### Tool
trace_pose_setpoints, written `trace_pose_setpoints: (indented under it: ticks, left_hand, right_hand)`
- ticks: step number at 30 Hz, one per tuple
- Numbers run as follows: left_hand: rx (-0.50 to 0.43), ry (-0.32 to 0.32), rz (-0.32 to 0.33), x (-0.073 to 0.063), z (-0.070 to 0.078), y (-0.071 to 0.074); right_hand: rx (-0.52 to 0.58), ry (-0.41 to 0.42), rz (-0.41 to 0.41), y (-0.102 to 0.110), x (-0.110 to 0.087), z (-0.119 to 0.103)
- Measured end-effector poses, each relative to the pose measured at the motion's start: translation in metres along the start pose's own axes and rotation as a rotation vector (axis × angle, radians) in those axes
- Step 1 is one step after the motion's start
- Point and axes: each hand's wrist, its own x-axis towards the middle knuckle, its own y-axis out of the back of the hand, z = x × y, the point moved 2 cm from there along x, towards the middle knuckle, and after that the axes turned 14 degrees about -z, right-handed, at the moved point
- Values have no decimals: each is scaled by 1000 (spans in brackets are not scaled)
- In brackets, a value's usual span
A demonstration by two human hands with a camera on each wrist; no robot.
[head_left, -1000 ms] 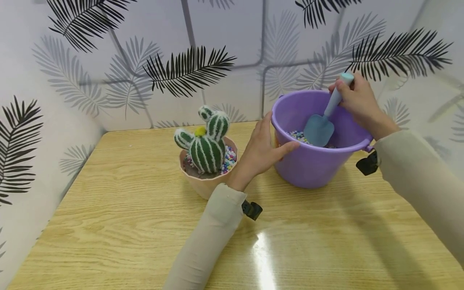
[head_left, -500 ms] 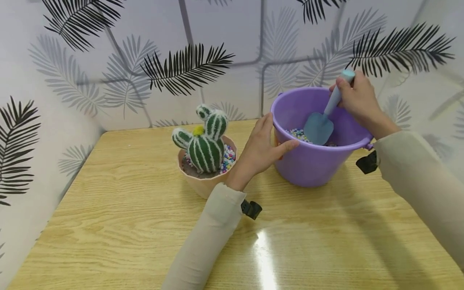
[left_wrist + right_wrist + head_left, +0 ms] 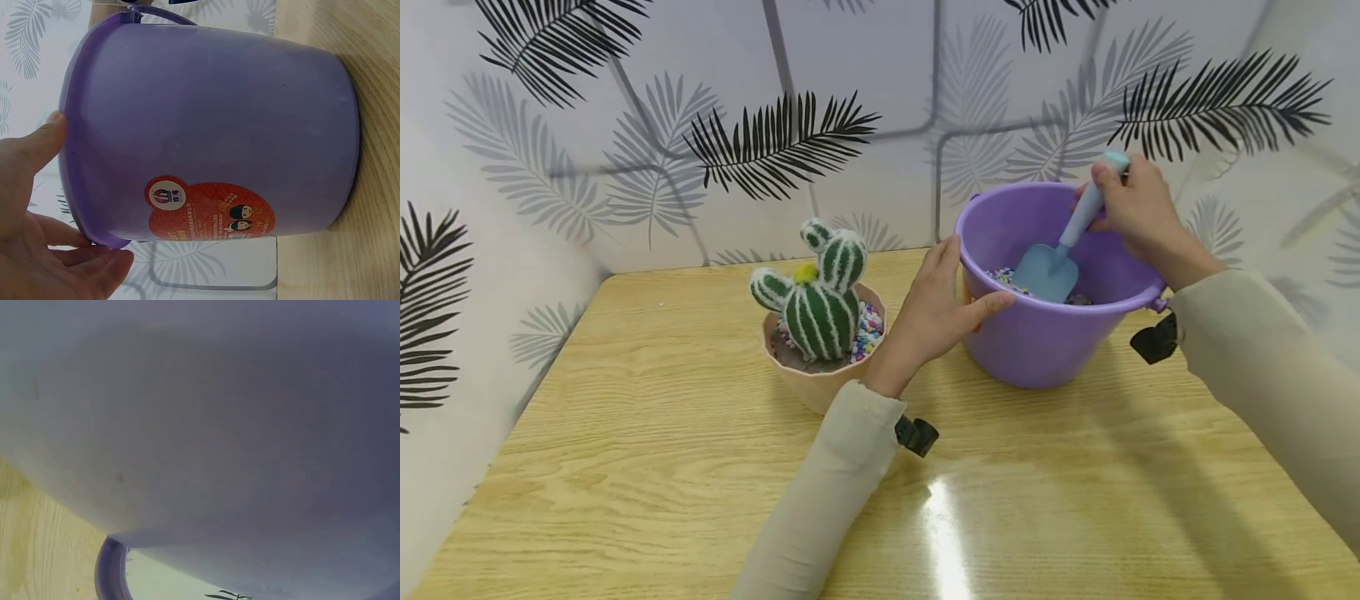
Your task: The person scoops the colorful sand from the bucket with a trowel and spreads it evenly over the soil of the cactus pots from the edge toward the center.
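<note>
Around the rim of a purple bucket (image 3: 1030,350), my left hand (image 3: 928,308) holds on with its thumb over the near edge and its fingers along the left side. My right hand (image 3: 1138,204) grips the handle of a pale blue garden trowel (image 3: 1048,271), slanting down inside the bucket. The trowel's blade is among small multicoloured pebbles (image 3: 1002,277); its tip is hidden behind the near rim. In the left wrist view, the left thumb and fingers touch the rim of the bucket (image 3: 219,112). A blurred pale surface fills most of the right wrist view, hiding the right hand there.
Left of the bucket stands a peach flowerpot (image 3: 820,387) with a knitted-looking cactus (image 3: 822,321) and coloured pebbles in it. Both containers are on a wooden table (image 3: 625,467). A leaf-patterned wall (image 3: 865,67) rises behind.
The trowel's blade has shifted slightly left inside the bucket, and its handle leans a little more. My left hand keeps its place on the rim.
</note>
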Motion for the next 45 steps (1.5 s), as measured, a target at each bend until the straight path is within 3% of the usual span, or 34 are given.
trace_pose_setpoints:
  ticks: [9,16,22,27,33,36,41,45]
  left_hand:
    - [-11,-4,13,0,0,-1]
    - [1,-5,24,0,0,-1]
    - [6,-7,24,-1,0,-1]
    - [-6,1,17,-1,1,-2]
    - [-33,13,6,-3,3,-2]
    - [-29,28,-1,-4,3,-2]
    - [-14,-3,6,-1,2,-3]
    - [0,-14,8,-1,1,-2]
  right_hand:
    - [83,3,-51,-3,-1,1]
    - [157,-56,-62,-1,0,5]
    - [161,-58,-76,-2,0,6]
    - [169,-57,-121,-2,-2,6]
    - [275,-67,-185,-4,-3,6]
    - [284,-50,-210,-5,-4,6]
    - [267,-6,-217,-7,-3,6]
    - [295,-18,-212,-6,-3,5]
